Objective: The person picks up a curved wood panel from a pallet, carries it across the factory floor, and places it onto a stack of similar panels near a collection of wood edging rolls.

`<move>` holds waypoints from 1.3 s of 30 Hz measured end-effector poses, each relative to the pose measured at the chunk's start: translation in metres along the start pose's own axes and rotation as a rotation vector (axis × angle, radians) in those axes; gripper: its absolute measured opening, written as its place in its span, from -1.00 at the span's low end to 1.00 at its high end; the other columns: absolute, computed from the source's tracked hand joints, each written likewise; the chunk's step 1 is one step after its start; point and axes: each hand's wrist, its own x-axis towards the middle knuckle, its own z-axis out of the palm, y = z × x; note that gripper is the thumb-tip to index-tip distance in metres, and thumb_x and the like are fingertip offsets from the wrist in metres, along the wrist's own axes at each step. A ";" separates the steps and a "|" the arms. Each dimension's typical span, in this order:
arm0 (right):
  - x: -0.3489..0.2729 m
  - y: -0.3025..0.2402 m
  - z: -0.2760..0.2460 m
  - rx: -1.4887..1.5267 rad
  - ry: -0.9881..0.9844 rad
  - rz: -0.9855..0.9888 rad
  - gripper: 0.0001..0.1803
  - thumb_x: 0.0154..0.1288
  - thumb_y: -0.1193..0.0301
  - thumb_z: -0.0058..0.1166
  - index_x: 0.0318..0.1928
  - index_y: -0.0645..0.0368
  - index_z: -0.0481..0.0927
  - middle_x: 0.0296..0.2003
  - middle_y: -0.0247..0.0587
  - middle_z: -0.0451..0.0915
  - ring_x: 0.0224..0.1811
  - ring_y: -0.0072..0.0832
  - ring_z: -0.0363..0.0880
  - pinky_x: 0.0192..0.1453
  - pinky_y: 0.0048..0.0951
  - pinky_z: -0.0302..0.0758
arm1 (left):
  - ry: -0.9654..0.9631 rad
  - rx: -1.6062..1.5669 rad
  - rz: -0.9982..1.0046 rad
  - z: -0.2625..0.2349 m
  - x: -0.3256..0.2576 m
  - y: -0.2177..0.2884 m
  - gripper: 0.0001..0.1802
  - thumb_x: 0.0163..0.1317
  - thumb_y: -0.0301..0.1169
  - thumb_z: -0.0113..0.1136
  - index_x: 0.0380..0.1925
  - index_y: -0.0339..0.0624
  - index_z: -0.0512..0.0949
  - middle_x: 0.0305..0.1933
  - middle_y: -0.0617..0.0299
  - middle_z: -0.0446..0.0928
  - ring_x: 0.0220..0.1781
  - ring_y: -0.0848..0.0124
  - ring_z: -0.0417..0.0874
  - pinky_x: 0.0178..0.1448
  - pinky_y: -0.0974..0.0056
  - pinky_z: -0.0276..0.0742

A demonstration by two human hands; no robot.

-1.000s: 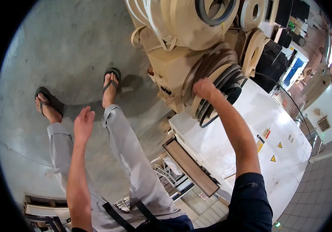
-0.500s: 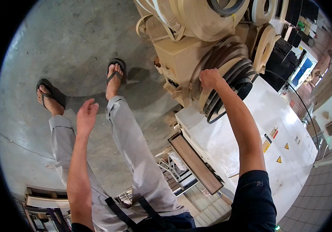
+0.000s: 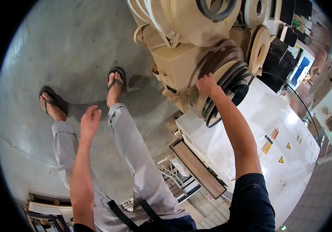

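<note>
My right hand [image 3: 207, 85] is stretched out to a leaning stack of edge-banding rolls and is closed at the edge of a beige edge-banding roll [image 3: 202, 103]. Its fingertips are partly hidden from above. Brown rolls [image 3: 215, 58] lie just beyond the hand, and several dark grey and black rolls [image 3: 233, 79] lean on its right side. A thin loop of black banding [image 3: 209, 124] hangs down below them. My left hand [image 3: 90, 120] hangs over the floor in front of my legs, empty, its fingers loosely bent and apart.
A white machine cabinet [image 3: 251, 127] with warning stickers stands at my right. Cardboard boxes [image 3: 181, 58] carry large cream rolls [image 3: 200, 27] ahead of it. A brown board [image 3: 197, 167] sticks out beside the cabinet. A black cable [image 3: 295, 92] arcs at the far right.
The view has shifted slightly, so the floor and my feet sit a little lower. My right hand stays at the rolls; my left hand still hangs with nothing in it.
</note>
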 end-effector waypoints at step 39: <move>-0.208 -0.297 0.107 2.213 0.193 0.022 -0.45 0.26 0.06 -0.16 -0.02 0.32 0.44 -0.15 -0.06 0.54 -0.09 -0.36 0.46 0.02 -0.44 0.33 | 0.135 0.483 0.028 -0.080 -0.110 -0.036 -0.66 0.06 -0.27 0.04 -0.24 -0.30 0.51 -0.40 -0.08 0.54 -0.31 0.07 0.58 -0.21 0.15 0.44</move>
